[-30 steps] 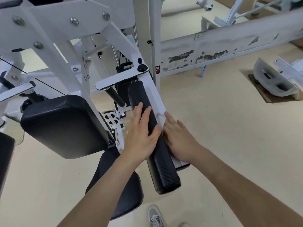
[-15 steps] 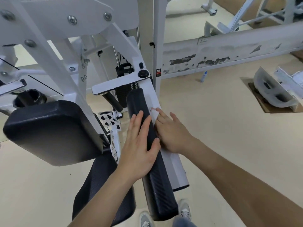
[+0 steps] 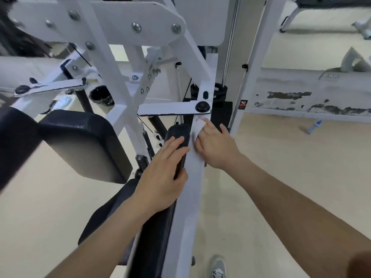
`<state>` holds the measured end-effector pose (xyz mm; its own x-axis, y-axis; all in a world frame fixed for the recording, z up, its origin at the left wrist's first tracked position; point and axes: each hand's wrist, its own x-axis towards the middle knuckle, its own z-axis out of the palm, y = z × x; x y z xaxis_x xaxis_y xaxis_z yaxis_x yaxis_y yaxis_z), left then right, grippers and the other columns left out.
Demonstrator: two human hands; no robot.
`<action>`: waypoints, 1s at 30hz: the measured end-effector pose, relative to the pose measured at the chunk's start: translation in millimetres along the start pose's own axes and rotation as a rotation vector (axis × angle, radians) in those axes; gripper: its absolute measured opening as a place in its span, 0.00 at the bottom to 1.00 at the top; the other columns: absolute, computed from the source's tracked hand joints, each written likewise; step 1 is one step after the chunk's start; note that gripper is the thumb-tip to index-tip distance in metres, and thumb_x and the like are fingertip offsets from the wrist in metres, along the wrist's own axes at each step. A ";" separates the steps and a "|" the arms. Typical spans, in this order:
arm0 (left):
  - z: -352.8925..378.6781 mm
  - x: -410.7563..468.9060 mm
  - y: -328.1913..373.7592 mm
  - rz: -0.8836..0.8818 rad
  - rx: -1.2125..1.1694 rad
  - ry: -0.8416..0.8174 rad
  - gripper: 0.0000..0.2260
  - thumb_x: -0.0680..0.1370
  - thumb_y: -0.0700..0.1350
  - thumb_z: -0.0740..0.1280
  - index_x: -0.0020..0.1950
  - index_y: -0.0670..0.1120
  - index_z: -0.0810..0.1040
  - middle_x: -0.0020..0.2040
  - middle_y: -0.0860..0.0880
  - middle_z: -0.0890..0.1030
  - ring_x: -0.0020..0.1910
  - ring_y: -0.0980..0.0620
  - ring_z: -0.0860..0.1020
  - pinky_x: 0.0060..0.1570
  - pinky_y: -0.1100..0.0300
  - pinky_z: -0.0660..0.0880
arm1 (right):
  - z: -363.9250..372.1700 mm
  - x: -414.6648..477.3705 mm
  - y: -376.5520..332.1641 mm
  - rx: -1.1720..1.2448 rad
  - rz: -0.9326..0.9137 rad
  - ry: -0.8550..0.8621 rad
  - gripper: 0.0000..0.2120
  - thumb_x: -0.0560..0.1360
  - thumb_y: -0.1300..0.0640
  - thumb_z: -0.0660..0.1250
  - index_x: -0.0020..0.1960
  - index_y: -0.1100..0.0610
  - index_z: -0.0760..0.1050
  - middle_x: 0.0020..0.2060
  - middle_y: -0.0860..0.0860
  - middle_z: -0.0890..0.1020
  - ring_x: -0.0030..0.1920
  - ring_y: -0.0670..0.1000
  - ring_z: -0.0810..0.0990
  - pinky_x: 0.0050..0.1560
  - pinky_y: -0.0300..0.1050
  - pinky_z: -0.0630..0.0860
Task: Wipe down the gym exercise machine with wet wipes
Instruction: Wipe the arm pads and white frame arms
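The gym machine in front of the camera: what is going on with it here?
A person is wiping down the gym machine. The right hand presses a white wet wipe against the machine's white bar, just below a black knob. The left hand rests on the long black pad beside that bar, with its fingers straight.

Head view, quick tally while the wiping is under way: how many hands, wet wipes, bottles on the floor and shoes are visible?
Hands: 2, left hand and right hand
Wet wipe: 1
Bottle on the floor: 1
Shoe: 1
Total: 5
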<state>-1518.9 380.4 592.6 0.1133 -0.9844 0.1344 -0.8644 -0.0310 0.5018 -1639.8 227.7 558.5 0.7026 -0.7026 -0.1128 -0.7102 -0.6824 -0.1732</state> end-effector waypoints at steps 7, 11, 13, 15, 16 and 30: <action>-0.2 -0.6 3.0 -0.046 -0.002 -0.017 0.23 0.77 0.48 0.58 0.73 0.49 0.69 0.77 0.58 0.59 0.76 0.66 0.48 0.71 0.74 0.45 | 28.7 -121.6 -24.5 0.088 -0.398 0.088 0.16 0.80 0.52 0.51 0.55 0.55 0.77 0.70 0.52 0.73 0.78 0.50 0.59 0.71 0.58 0.65; 3.4 0.4 -0.7 -0.050 -0.026 -0.001 0.24 0.76 0.45 0.59 0.73 0.48 0.70 0.77 0.56 0.60 0.77 0.64 0.50 0.73 0.71 0.48 | 10.8 -40.0 2.6 0.119 -0.173 0.090 0.24 0.80 0.48 0.44 0.62 0.55 0.75 0.76 0.49 0.65 0.79 0.48 0.53 0.74 0.62 0.58; 5.1 0.4 -3.0 -0.050 -0.039 0.007 0.24 0.76 0.45 0.59 0.73 0.48 0.69 0.78 0.56 0.60 0.77 0.63 0.50 0.72 0.72 0.47 | 1.1 0.8 4.9 0.090 -0.049 0.058 0.27 0.81 0.49 0.44 0.74 0.56 0.66 0.78 0.50 0.60 0.79 0.49 0.49 0.75 0.60 0.53; 4.1 0.8 -3.1 -0.059 -0.077 0.001 0.25 0.76 0.45 0.60 0.74 0.48 0.68 0.78 0.56 0.59 0.77 0.63 0.50 0.72 0.72 0.46 | 12.2 -12.2 -4.5 0.056 -0.072 0.100 0.28 0.80 0.50 0.44 0.73 0.59 0.68 0.76 0.54 0.65 0.79 0.52 0.52 0.75 0.61 0.55; 2.3 1.6 -2.2 -0.063 -0.099 -0.002 0.26 0.75 0.45 0.60 0.75 0.48 0.67 0.78 0.56 0.59 0.77 0.63 0.50 0.73 0.71 0.46 | 17.4 -39.2 -15.4 0.050 -0.122 0.110 0.27 0.79 0.50 0.45 0.68 0.60 0.73 0.73 0.55 0.69 0.79 0.53 0.54 0.74 0.61 0.59; 6.3 -0.8 -1.1 -0.033 -0.061 0.030 0.24 0.74 0.42 0.60 0.70 0.44 0.71 0.78 0.48 0.62 0.78 0.52 0.55 0.74 0.55 0.57 | 25.1 -24.8 -36.0 0.627 0.430 0.009 0.32 0.80 0.39 0.54 0.70 0.65 0.65 0.70 0.61 0.69 0.71 0.60 0.66 0.66 0.53 0.67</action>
<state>-1521.1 380.1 586.5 0.1560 -0.9775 0.1419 -0.8285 -0.0513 0.5577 -1630.6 274.7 543.0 0.3677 -0.8841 -0.2883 -0.7609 -0.1079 -0.6398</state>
